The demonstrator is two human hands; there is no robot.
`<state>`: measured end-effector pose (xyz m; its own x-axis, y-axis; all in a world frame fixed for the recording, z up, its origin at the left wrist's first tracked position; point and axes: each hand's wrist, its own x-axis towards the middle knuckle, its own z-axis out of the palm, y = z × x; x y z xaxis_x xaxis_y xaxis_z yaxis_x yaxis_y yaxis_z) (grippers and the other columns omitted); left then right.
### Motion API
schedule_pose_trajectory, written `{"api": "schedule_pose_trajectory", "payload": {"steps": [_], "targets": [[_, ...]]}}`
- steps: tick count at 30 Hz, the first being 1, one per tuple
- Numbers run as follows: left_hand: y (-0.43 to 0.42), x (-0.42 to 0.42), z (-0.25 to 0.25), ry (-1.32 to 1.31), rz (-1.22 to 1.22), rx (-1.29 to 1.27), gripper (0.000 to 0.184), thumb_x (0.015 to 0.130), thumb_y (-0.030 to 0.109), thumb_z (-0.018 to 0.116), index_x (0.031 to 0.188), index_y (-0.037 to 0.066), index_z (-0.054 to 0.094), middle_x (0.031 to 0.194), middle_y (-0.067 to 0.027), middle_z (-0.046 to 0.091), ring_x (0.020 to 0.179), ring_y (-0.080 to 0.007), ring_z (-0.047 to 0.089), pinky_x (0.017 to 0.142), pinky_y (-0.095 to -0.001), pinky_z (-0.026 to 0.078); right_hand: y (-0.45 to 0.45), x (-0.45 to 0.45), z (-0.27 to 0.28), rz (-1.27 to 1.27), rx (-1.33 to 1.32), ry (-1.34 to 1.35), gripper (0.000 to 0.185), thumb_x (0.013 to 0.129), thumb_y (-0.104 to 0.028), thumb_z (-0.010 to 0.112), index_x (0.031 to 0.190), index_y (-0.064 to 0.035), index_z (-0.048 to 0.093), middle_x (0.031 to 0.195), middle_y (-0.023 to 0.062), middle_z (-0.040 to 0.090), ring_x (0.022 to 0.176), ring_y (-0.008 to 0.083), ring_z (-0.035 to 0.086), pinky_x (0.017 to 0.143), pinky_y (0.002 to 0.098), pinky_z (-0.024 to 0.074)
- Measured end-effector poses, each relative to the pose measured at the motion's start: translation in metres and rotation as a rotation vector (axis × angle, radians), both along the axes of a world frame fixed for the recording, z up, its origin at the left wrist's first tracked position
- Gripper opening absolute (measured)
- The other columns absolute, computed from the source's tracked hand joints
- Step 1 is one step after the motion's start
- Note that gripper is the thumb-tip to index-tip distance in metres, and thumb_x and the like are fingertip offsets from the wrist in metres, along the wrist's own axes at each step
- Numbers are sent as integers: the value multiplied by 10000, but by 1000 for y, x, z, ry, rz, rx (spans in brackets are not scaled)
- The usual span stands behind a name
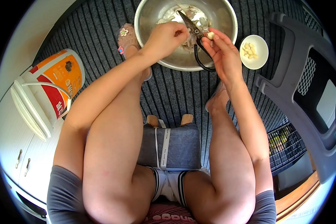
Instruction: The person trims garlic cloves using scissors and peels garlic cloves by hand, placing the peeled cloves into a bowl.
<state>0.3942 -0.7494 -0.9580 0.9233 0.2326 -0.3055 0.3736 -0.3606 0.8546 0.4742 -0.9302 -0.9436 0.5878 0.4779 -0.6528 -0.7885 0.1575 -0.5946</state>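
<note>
Over a metal basin, my right hand pinches a pale peeled garlic clove between thumb and fingertips. Opposite it, my left hand is closed, its fingers curled inward; whatever it may hold is hidden. Between the two hands, dark scissors lie in the basin, blades pointing up and left, with a black handle loop reaching the near rim. Whitish garlic skins cover the basin's bottom. Right of my right hand stands a small white bowl with several peeled cloves inside.
A grey plastic stool is at the right, near a black basket. On the left are an orange-and-white bucket and white cabinet doors. A denim-covered seat is between my legs on striped carpet.
</note>
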Motion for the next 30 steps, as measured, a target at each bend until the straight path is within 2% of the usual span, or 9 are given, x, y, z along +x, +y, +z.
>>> {"api": "schedule_pose_trajectory", "payload": {"steps": [2, 5, 8, 13, 22, 26, 29, 30], "targets": [[-1, -1, 3, 31, -54, 11, 151, 862, 124, 636, 945, 2, 664, 801, -33, 625, 723, -98, 568, 665, -253, 461, 1, -2, 0, 22, 2, -6, 236, 940, -74, 533, 1140, 34, 598, 1016, 109, 631, 896, 153, 628, 840, 255, 528], [-2, 2, 4, -15, -43, -128, 163, 858, 131, 656, 964, 9, 674, 846, -39, 631, 768, -107, 589, 704, -252, 471, 1, -6, -2, 44, -20, -42, 237, 932, -70, 551, 1138, 35, 601, 1017, 106, 630, 910, 150, 629, 835, 247, 527], [-6, 4, 1, -98, 3, -162, 172, 807, 175, 660, 898, 34, 695, 785, -98, 657, 693, -179, 625, 641, -303, 483, 6, -11, 1, 51, -64, -86, 230, 916, -56, 572, 1123, 39, 607, 1022, 112, 638, 913, 150, 639, 820, 236, 527], [-8, 5, 8, -95, 21, -154, 169, 805, 172, 653, 852, 16, 696, 769, -97, 648, 683, -178, 618, 634, -298, 479, 11, -17, 5, 151, -167, -293, 226, 893, -38, 597, 1101, 50, 609, 993, 124, 666, 877, 163, 665, 803, 231, 527], [-6, 6, 14, -101, 32, -126, 153, 800, 140, 633, 853, 10, 693, 773, -90, 647, 665, -183, 610, 613, -301, 473, 13, -19, 15, 134, -153, -269, 212, 885, -40, 611, 1078, 49, 609, 956, 125, 676, 867, 155, 668, 789, 226, 523], [-8, 6, 9, -205, 35, -140, 154, 815, 145, 636, 859, 7, 689, 778, -83, 644, 670, -182, 608, 613, -302, 469, 12, -19, 17, 143, -211, -400, 215, 879, -43, 625, 1072, 49, 609, 949, 120, 677, 860, 142, 663, 786, 221, 516], [-6, 6, 19, -129, -49, -74, 160, 880, 138, 634, 946, 1, 682, 847, -34, 628, 749, -100, 572, 672, -235, 457, 11, -21, 15, 164, -221, -512, 205, 878, -40, 625, 1061, 50, 609, 942, 119, 678, 858, 138, 661, 786, 220, 514], [-6, 6, 20, -137, -50, -77, 161, 881, 138, 632, 949, 1, 681, 848, -36, 629, 754, -102, 573, 673, -239, 457, 10, -22, 13, 172, -225, -548, 200, 879, -38, 624, 1058, 51, 608, 940, 119, 678, 859, 138, 661, 787, 221, 515]]}}
